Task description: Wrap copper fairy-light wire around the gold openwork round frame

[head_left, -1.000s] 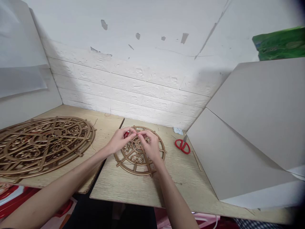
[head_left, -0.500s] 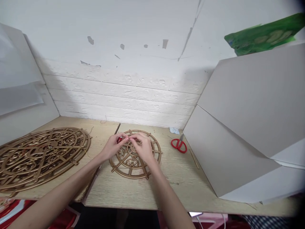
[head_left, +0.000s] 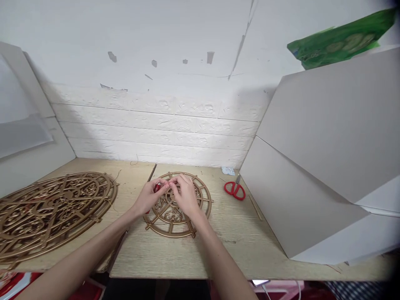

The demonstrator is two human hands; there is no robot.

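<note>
My left hand is closed around a shiny red object with a metallic glint; its kind is hidden by the fingers. A bit of red also shows below that hand. Thumb and forefinger of my right hand are pinched against the left fingertips, and whatever lies between them is too small to make out. Both hands hover over the middle of a round gold openwork ornament, which lies flat on the table and has scrollwork inside its rings.
At the left lies a stack of larger gold openwork rounds with loose thread on it. Red-handled scissors and a thin stick lie to the right. White boards stand at both sides, a green packet above the right one.
The view has shifted slightly. My hands stay joined at the fingertips over the round ornament, and a red bit now shows below the left hand.
</note>
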